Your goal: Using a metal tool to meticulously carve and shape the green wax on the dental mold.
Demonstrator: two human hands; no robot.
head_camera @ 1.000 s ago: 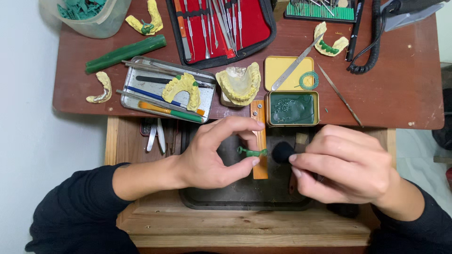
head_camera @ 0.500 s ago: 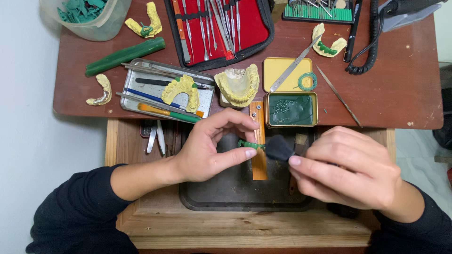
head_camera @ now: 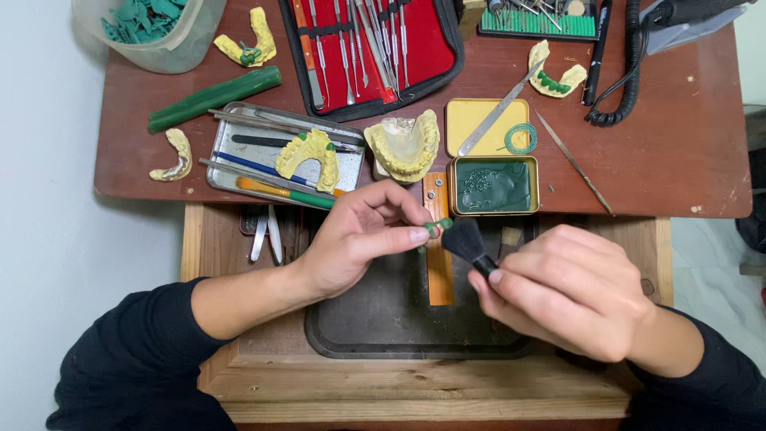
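Over the dark tray (head_camera: 375,319), I've got both hands low and close together. My left hand (head_camera: 359,239) has thumb and forefinger pressed together on a small green wax piece (head_camera: 435,228), pinching it just above the tray's upper edge, right beside the orange strip (head_camera: 438,263) that runs down into the tray. My right hand (head_camera: 570,291) is curled tight, fingers pinching the handle of a black brush (head_camera: 467,242); the bristles sit right against the wax piece, touching or nearly so, I can't tell which.

Just beyond the tray, up past the orange strip, sits the open tin (head_camera: 493,186) with dark green wax inside, and its yellow lid (head_camera: 479,120) lies further up with a metal blade (head_camera: 495,120) across it and a green wire coil (head_camera: 521,137) at its corner. Left of the tin, a yellow jaw cast (head_camera: 405,145) stands just above my left fingers. Further left of the tray's top edge, the steel dish (head_camera: 239,152) holds another yellow cast (head_camera: 309,156) with green bits, plus pencils and tools. A green wax stick (head_camera: 214,98) lies beyond that dish. Far up from the tray, the red instrument case (head_camera: 423,48) lies open, and a plastic tub (head_camera: 159,32) of green scraps sits in the far left corner.
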